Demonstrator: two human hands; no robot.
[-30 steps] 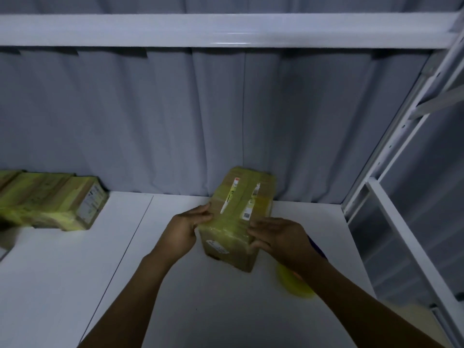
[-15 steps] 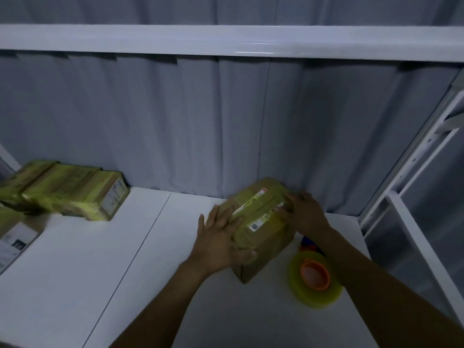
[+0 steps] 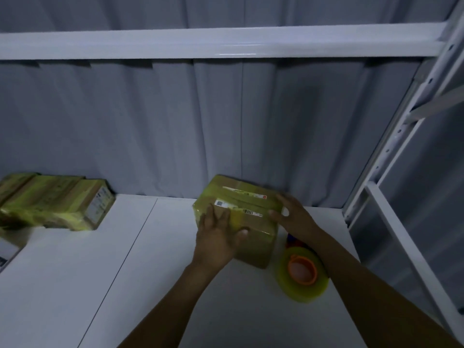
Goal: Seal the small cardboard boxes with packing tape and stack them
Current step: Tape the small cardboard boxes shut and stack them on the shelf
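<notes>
Both hands are resting on the box [image 3: 251, 199], lying on the table [image 3: 125, 285] between them, long axis left to right. On top, the left hand [image 3: 218, 237] is pressing flat, fingers spread; the right hand [image 3: 293, 217] is covering the right end, grip blurred beyond telling. Under the right forearm the tape roll [image 3: 313, 290] is lying; far left, the taped boxes [image 3: 57, 204] are cut off.

The brown cardboard box [image 3: 256, 247] at lower centre is banded with glossy yellow tape and carries white barcode labels, one tipped red. Right of it, the translucent yellow tape roll [image 3: 311, 290] has an orange core. The taped cardboard boxes [image 3: 55, 202] at far left are brown and yellow too. The worktop [image 3: 75, 285] is white; the pleated curtain [image 3: 175, 121] is grey.
</notes>
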